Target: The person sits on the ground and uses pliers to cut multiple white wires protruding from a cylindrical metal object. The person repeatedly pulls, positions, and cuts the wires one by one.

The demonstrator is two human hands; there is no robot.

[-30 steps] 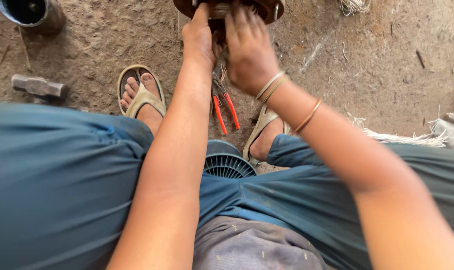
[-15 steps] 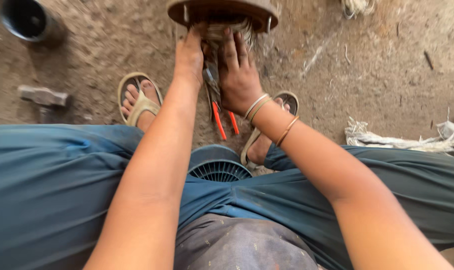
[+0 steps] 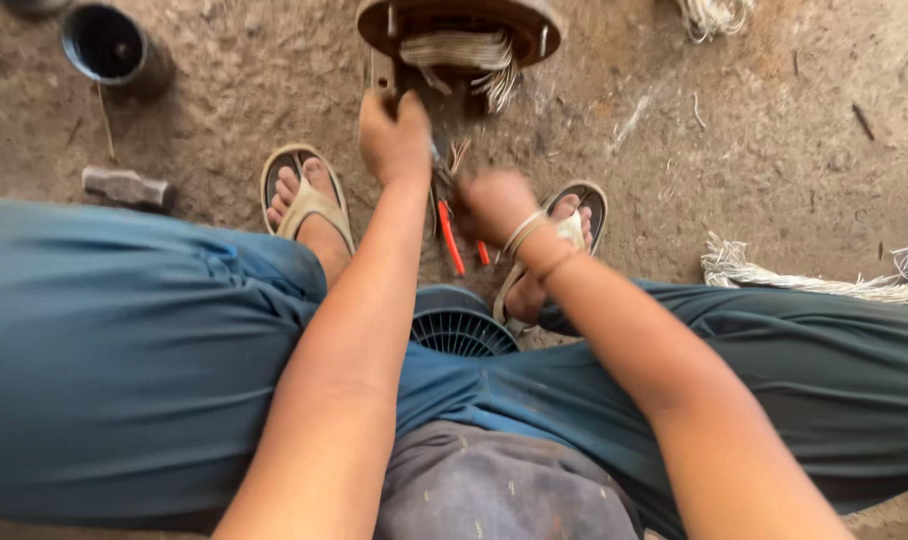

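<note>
While left hand [image 3: 395,138] grips round motor part [image 3: 460,30], right hand [image 3: 492,203] holds red-handled pliers [image 3: 452,235]

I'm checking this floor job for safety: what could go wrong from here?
The right hand blurs beside the red-handled pliers, close to the left hand steadying the round wound part; a slip could pinch fingers. The open sandals leave toes bare below the tool.
</note>
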